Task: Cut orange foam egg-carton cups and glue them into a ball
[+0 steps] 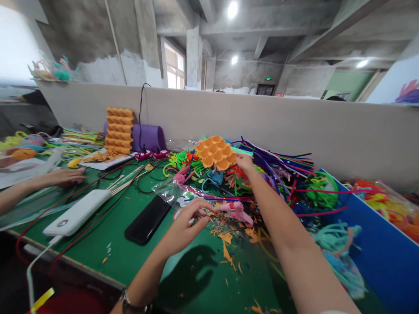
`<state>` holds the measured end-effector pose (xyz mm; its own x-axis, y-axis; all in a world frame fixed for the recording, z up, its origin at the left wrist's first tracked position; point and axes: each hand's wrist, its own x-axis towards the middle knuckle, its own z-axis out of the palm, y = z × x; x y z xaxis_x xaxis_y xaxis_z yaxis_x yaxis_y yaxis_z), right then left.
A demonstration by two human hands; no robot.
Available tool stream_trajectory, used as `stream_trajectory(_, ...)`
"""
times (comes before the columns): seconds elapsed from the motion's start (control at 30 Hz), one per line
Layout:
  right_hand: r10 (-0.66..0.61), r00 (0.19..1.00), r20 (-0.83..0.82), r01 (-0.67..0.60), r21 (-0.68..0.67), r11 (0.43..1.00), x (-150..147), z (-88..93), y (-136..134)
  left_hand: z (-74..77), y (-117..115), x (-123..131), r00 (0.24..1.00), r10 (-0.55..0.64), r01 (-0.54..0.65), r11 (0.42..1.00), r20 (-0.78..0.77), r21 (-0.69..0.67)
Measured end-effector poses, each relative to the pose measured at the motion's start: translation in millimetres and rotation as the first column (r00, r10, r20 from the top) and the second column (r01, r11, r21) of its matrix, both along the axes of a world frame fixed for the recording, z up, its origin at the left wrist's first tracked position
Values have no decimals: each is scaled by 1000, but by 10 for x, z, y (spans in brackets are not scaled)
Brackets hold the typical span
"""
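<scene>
My right hand (245, 163) reaches far forward and grips the near edge of an orange foam sheet of honeycomb cups (215, 151) that lies on a heap of coloured pipe cleaners (278, 174). My left hand (188, 222) hovers over the green table (131, 253) with its fingers curled in a loose pinch; what they hold, if anything, I cannot make out. Just beyond its fingertips lie a pink glue gun (236, 211) and a crinkled clear plastic bag (170, 189).
A black phone (148, 219) and a white power bank (77, 212) with cables lie left of my left hand. Orange foam scraps (227, 244) litter the table. A stack of orange foam sheets (119, 130) stands at the back. Another person's hand (65, 176) rests at the left. A blue bin (376, 244) stands at the right.
</scene>
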<state>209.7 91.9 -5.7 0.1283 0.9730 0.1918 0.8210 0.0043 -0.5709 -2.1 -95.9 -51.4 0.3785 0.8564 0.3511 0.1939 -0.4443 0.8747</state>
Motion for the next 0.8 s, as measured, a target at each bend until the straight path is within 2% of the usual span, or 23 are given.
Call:
stream_trajectory(0.17,-46,978,-204,42,-20,999,-53,125,-65,16,-36,-55,997,29,-26,998,71,-52)
stream_trajectory(0.3,-62,941,-332,88,63,994,-54,270,-223,-30,-32,-133,993,50,-40,995,104,-92)
stream_trajectory(0.47,11,910,-415,106,258,960,81,505,-587,-29,-77,-211,985,91,-66,984,147,-168)
stream_trajectory(0.6,90,891,-445,97,380,920,241,583,-996,-45,-129,-223,983,116,-95,985,145,-144)
stream_trajectory(0.63,97,887,-451,101,396,912,280,575,-1106,-54,-139,-228,977,151,-133,984,153,-122)
stream_trajectory(0.7,111,883,-456,106,424,899,361,518,-1333,-64,-152,-240,930,294,-283,956,220,-82)
stream_trajectory(0.8,152,873,-463,73,432,899,497,336,-1699,-40,-160,-251,740,516,-534,841,432,-91)
